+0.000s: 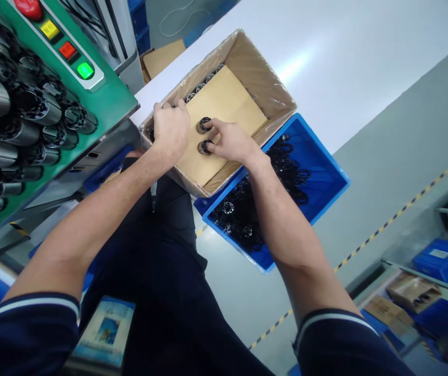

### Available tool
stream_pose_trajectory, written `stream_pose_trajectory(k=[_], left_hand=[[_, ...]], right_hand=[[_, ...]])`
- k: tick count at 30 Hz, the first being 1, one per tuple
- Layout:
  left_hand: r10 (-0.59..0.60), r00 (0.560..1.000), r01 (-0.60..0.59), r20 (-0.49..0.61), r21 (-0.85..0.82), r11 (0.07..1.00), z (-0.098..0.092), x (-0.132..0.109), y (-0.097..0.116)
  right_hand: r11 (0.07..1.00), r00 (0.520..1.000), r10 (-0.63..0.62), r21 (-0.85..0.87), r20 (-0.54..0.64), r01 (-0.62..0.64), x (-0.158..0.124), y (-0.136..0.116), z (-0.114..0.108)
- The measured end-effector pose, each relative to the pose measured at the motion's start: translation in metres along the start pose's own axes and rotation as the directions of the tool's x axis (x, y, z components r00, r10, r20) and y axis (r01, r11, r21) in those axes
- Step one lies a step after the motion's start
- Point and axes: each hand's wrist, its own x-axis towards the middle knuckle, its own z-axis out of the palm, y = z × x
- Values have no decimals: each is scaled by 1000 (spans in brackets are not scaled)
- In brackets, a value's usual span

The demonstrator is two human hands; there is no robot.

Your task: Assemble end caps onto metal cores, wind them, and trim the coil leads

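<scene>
1. Dark striped sleeves (32, 334) run to two bare forearms.
2. Right hand (230, 141) clasps two black rings (204, 125), side by side on a cardboard sheet (224, 112).
3. Left hand (171, 130) curls over the carton's side; whether it grips anything is hidden.
4. Plastic-lined carton (259, 68) holds that sheet, seemingly a divider between layers of rings.
5. Blue bin (320, 180), touching the carton, keeps loose rings (243, 214) within reach.
6. White tabletop (326, 78) carries the carton.

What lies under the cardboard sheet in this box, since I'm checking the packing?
Dark rings show along the far edge of the cardboard sheet, inside the plastic-lined box. The rest beneath the sheet is covered, so it cannot be seen.
</scene>
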Motion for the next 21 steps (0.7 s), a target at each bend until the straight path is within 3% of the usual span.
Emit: stream_pose_trajectory(k=[5,8,11,13,16,19,21], left_hand=[[66,992,-88,111,205,975,-16,-4,12],[145,975,-176,169,188,966,-33,-9,16],[236,958,-261,161,155,953,-56,-35,18],[312,943,-325,118,121,938,-75,-69,20],[442,884,-443,153,-24,896,-103,-140,15],[532,815,-465,230,-289,837,-127,-215,-8],[482,853,-374,202,-408,833,-143,-258,-32]], right_hand=[[998,999,18,-57,-34,-20,15,-9,7],[996,999,-2,-91,-37,-1,16,-18,8],[991,997,-29,-135,-78,19,12,-26,1],[979,990,-125,-172,-71,111,9,-30,-5],[937,954,-290,-182,72,299,15,-31,-11],[927,936,-296,-179,191,330,31,-27,-16],[930,928,-277,-174,249,324,45,-23,-19]])
